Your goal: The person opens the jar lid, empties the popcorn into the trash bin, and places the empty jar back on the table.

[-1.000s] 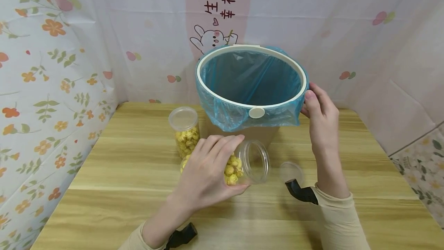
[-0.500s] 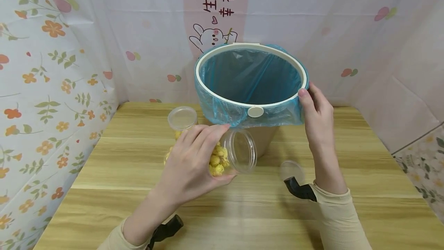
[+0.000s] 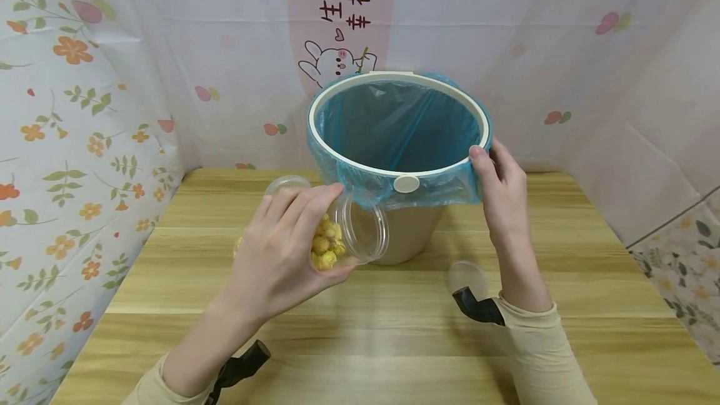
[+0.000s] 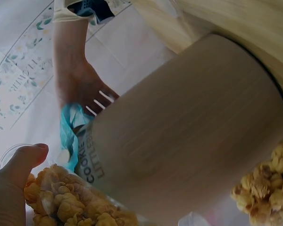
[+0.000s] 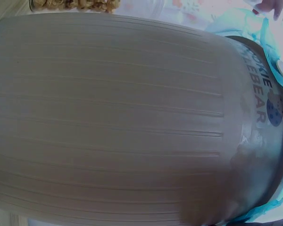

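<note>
My left hand (image 3: 275,249) grips a clear plastic jar (image 3: 347,230) of yellow popcorn (image 3: 326,245). The jar is tilted on its side, its uncovered mouth facing right, just below the rim of a beige trash can (image 3: 413,230). A blue bag (image 3: 365,187) lines the can and folds over its cream rim ring (image 3: 371,167). On the can's right side, my right hand (image 3: 506,199) holds the rim, thumb on the ring and fingers along the outer wall. In the left wrist view, those fingers of the right hand (image 4: 80,84) lie partly behind the can.
A second popcorn jar, its lid (image 3: 288,183) on, stands left of the can, mostly behind my left hand. A loose clear lid (image 3: 468,277) lies on the wooden table (image 3: 382,342) near my right wrist. Patterned cloth (image 3: 236,92) hangs around the table.
My left hand has carried the tilted jar leftward and slightly up, away from the can's front. My right thumb has shifted onto the rim ring. The view has turned slightly.
</note>
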`<state>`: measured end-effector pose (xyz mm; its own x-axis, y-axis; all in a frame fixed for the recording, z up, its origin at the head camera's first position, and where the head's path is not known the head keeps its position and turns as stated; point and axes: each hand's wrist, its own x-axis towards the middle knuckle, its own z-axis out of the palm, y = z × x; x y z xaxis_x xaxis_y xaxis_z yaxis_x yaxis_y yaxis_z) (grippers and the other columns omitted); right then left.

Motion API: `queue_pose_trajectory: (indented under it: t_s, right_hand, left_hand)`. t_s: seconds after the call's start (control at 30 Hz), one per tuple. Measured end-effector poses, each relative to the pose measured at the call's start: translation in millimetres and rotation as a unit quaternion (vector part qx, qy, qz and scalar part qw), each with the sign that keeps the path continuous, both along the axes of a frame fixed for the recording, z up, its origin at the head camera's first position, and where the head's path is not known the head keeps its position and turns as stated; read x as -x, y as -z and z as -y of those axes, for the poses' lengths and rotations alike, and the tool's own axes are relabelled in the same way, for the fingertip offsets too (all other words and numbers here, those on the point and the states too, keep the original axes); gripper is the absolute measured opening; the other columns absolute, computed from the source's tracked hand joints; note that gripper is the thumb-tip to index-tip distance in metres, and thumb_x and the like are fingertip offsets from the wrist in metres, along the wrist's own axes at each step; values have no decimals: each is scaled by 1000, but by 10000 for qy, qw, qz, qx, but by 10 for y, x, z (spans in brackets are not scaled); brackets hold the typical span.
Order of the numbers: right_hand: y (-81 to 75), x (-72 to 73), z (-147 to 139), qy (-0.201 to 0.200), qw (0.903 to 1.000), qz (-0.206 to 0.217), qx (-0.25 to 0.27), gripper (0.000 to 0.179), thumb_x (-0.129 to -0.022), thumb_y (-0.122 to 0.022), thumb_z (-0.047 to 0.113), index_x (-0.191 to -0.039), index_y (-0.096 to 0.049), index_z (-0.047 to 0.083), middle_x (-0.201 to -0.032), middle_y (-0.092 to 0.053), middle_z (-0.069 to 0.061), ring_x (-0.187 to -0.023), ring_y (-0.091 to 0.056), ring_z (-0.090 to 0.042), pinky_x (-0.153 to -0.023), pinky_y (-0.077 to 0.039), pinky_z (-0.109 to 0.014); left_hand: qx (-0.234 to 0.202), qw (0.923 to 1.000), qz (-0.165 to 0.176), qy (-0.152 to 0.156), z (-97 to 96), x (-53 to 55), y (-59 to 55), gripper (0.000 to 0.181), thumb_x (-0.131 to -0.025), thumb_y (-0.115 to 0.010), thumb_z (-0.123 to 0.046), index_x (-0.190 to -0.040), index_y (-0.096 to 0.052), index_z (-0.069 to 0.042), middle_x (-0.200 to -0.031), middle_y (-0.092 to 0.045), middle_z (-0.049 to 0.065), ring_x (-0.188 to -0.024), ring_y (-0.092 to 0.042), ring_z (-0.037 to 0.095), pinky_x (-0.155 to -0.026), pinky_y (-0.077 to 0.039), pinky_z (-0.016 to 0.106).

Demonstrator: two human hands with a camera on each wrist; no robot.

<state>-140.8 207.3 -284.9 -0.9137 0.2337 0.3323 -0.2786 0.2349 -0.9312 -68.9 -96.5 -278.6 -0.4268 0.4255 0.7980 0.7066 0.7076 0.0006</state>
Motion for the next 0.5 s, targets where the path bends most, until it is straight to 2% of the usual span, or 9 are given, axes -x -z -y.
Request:
queue_pose_trajectory:
  t_s: [0.17, 0.3, 0.5]
  right_hand:
    - [13, -9, 9, -9, 10000, -80, 47, 47, -100, -59, 41, -139, -63, 16, -114, -70, -4, -94, -70, -10, -87, -54, -17]
    - [27, -2, 16, -75, 9997, -158, 153, 46, -99, -60, 40, -137, -64, 14, -111, -71, -5, -92, -70, -10, -85, -55, -17]
    - [31, 3, 17, -70, 9996, -215, 177, 45, -99, -60, 39, -137, -65, 14, -112, -71, -5, -93, -70, -11, -85, -55, -17]
  left_hand:
    - [19, 9999, -83, -90, 84, 50, -84, 85, -64, -90, -41, -133, -59, -4, -115, -70, 12, -103, -61, 31, -86, -53, 43]
    - [99, 9998, -91, -121, 168, 113, -157, 85, -66, -90, -42, -134, -58, -3, -117, -70, 14, -102, -61, 33, -87, -52, 45]
    - [204, 9993, 2, -303, 292, 207, -266, 88, -67, -90, -44, -136, -55, -2, -121, -69, 15, -105, -60, 35, -82, -48, 46]
